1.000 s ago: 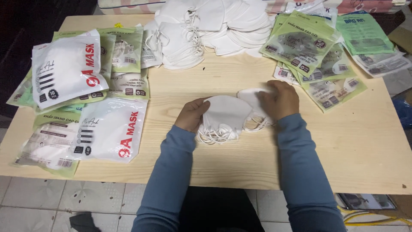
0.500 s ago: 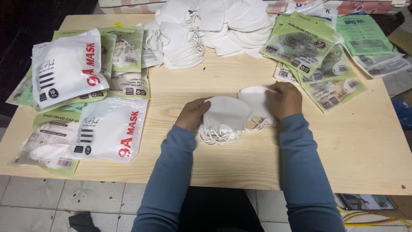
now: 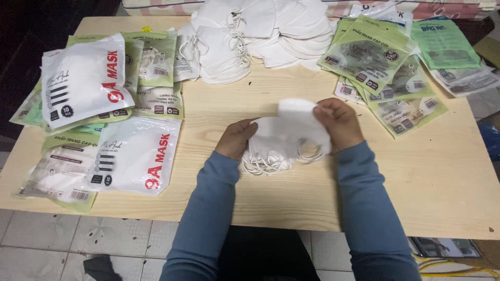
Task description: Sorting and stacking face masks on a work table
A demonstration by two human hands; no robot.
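Both hands grasping: left hand (image 3: 237,138) pins the white mask stack (image 3: 276,145), right hand (image 3: 338,124) pinches the top mask (image 3: 296,110); tangled ear loops (image 3: 263,165) could drag extras along.

Two hands (image 3: 237,139), one table (image 3: 427,177)

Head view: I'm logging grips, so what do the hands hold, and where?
Both hold a small stack of white masks: left hand at its left edge, right hand pinching the top mask's upper right edge.
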